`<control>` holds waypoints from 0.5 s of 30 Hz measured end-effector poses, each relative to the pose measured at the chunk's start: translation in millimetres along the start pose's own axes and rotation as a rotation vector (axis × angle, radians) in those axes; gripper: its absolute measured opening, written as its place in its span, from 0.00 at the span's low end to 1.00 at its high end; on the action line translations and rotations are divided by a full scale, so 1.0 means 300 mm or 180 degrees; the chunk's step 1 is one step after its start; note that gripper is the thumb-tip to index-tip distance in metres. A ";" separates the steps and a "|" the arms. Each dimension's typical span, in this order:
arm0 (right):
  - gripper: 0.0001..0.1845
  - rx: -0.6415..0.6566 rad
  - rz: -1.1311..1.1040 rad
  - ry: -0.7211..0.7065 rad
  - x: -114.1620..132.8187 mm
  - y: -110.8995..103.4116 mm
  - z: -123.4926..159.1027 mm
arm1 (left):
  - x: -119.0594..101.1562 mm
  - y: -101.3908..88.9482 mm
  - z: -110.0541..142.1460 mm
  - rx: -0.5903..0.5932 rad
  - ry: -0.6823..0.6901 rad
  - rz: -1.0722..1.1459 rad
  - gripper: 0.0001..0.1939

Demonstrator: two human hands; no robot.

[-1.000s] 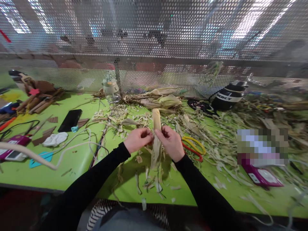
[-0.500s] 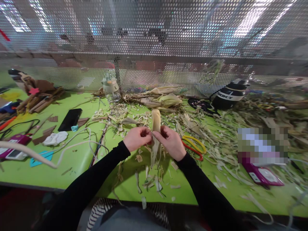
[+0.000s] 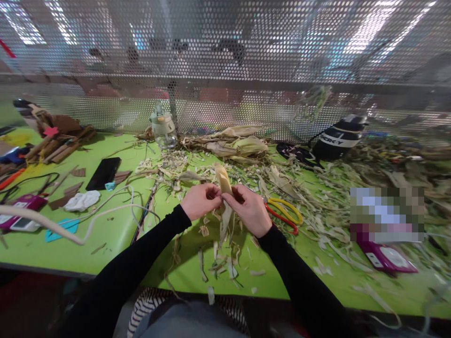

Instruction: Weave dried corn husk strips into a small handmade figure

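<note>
The husk piece is at the centre of the frame, pale end up, tail hanging below. Expected handling: light, pliable, prone to split lengthwise; hold at mid-length with gentle pressure. The right hand pinches it between thumb and fingers. The left hand curls its fingers at the left edge; whether they grip cannot be told. Both hands angle inward.

Husk strip between hands; phone left, scissors right, husk bundle behind.
</note>
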State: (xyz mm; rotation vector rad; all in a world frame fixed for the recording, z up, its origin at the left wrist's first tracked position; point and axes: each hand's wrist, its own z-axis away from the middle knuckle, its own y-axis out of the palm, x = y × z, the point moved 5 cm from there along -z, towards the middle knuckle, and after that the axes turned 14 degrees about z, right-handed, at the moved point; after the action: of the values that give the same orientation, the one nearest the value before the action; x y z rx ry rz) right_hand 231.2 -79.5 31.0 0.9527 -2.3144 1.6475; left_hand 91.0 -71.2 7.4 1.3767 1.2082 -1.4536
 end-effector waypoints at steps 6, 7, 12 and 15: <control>0.11 0.0035 -0.0108 0.0021 0.007 0.014 0.006 | -0.059 -0.001 0.026 -0.0230 0.0297 -0.1047 0.09; 0.11 0.0021 -0.0088 0.0027 0.007 0.018 0.007 | -0.066 0.001 0.031 -0.0274 0.0346 -0.1276 0.10; 0.11 0.0015 -0.0102 0.0085 0.004 0.040 0.008 | -0.064 0.010 0.039 -0.0307 0.0430 -0.1829 0.11; 0.11 0.0073 -0.0220 0.0072 0.005 0.047 0.007 | -0.055 0.003 0.033 -0.0330 0.0354 -0.1769 0.10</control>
State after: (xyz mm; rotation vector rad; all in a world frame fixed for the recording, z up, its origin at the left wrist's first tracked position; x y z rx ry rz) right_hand 222.4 -79.1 19.7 1.0017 -2.2266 1.6526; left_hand 91.2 -82.2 23.1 1.1083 1.8125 -1.6646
